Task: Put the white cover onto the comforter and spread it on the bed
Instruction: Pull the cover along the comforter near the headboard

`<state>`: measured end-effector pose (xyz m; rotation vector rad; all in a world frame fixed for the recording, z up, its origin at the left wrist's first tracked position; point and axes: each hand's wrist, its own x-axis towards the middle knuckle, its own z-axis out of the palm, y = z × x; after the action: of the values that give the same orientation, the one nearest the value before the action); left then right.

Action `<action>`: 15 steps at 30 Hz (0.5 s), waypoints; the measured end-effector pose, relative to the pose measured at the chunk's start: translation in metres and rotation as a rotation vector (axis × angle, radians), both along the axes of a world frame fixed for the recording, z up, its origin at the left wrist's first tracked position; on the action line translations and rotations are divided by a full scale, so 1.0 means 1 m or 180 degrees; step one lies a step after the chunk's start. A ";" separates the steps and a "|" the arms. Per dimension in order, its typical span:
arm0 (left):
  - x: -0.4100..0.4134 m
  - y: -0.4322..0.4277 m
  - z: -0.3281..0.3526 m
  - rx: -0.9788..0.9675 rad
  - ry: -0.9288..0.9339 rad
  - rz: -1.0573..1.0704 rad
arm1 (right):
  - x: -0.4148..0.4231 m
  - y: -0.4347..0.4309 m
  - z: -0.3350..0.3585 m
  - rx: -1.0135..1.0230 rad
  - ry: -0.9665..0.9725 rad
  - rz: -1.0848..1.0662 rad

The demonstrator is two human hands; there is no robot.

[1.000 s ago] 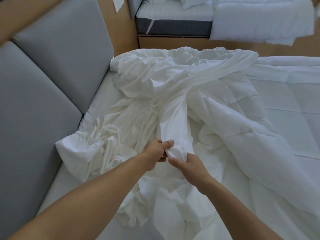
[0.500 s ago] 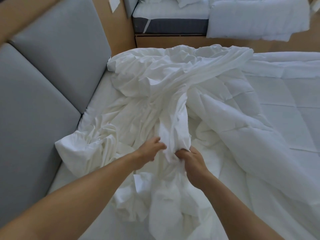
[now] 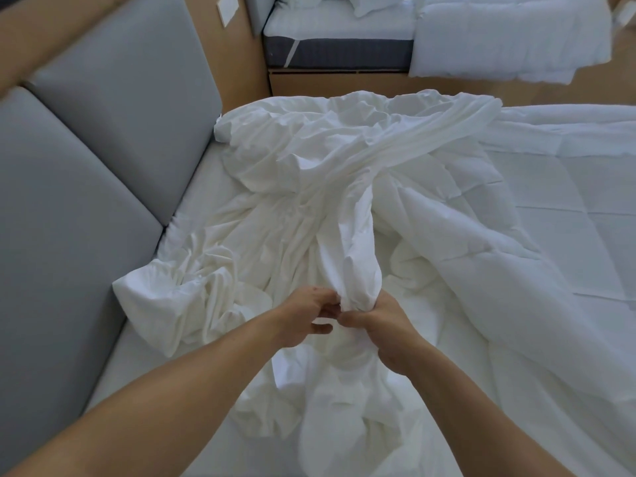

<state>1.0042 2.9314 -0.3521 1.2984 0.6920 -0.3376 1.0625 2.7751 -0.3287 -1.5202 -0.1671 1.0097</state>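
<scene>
Just below the centre of the view, toward 6 o'clock, the two hands meet on one bunched ridge of the white cover point(image 3: 296, 201). The right hand point(image 3: 383, 321) is clenched around that ridge. The left hand point(image 3: 304, 316) has its fingers curled against the same fold and appears to pinch it.

From there the cover runs up in a crumpled heap toward 11 and 12 o'clock, over the bed point(image 3: 144, 356). The quilted comforter point(image 3: 481, 242) lies from the centre out to 3 o'clock, mostly outside the cover.

The risk I see is twisting. If this ridge is not a true corner or edge of the opening, pulling on it could knot the cover tighter and trap the comforter askew.

The grey padded headboard point(image 3: 86, 149) fills 9 o'clock, and a second bed point(image 3: 337, 53) stands at 12 to 1 o'clock.

White lies on white, so the cover's opening and corners cannot be picked out. The left fingertips are buried in the cloth.
</scene>
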 end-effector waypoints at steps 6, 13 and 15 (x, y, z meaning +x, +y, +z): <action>0.004 0.007 0.035 0.0069 -0.0805 -0.0304 | -0.003 -0.003 0.000 -0.0754 -0.0225 0.0052; -0.014 0.004 0.012 0.0578 0.0518 -0.0194 | -0.009 0.002 0.017 0.0105 0.0744 -0.0880; -0.024 0.005 0.005 -0.0144 0.0700 -0.0512 | -0.009 0.000 0.020 0.0331 0.0876 -0.0902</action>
<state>0.9800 2.9361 -0.3466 1.2881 0.7613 -0.6307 1.0537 2.7754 -0.3091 -1.2544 0.1835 0.9540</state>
